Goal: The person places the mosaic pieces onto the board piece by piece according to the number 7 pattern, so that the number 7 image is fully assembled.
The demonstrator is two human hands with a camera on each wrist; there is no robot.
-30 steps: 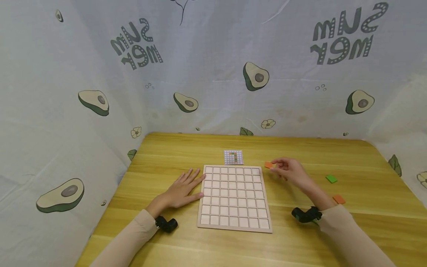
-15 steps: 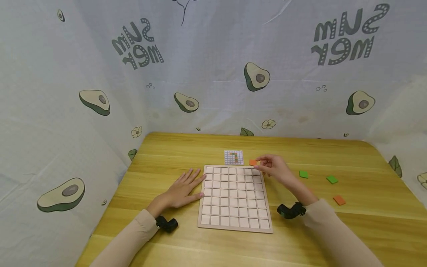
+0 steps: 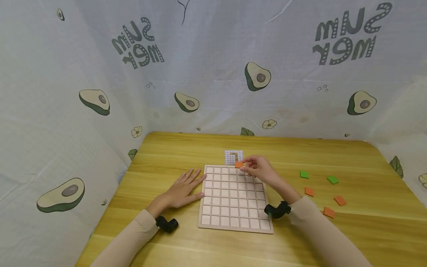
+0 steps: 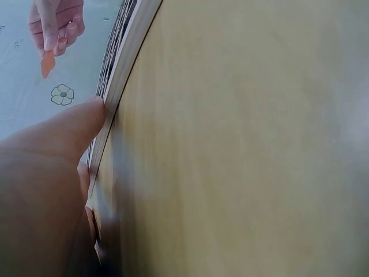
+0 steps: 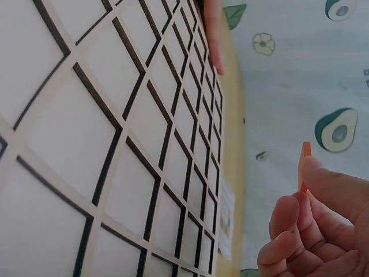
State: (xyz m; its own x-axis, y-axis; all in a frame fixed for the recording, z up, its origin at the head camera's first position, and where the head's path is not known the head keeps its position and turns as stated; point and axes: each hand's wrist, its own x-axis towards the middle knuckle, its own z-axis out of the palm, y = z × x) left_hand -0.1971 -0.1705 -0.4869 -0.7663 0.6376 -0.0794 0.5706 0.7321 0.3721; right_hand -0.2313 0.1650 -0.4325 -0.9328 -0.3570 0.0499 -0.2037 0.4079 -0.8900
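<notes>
My right hand [image 3: 258,168] pinches a thin orange square tile [image 3: 239,164] between thumb and fingers, above the far edge of a pale wooden grid board [image 3: 224,202]. In the right wrist view the orange tile [image 5: 304,166] stands edge-on, raised off the board. My left hand [image 3: 181,190] lies flat with fingers spread on the table at the board's left side, thumb and fingertips touching its edge. The left wrist view shows that thumb [image 4: 81,124] against the board's rim. Behind the board lies a small printed pattern card [image 3: 230,155], partly overlapped by the held tile.
To the right of the board, two green tiles [image 3: 304,174] and three orange tiles [image 3: 309,191] lie scattered on the wood-grain table [image 3: 186,246]. A white avocado-print curtain [image 3: 213,74] stands around the back and sides of the table.
My right hand has carried the orange tile leftward from beside the board to over its far edge, uncovering tiles on the right. My left hand has stayed in place.
</notes>
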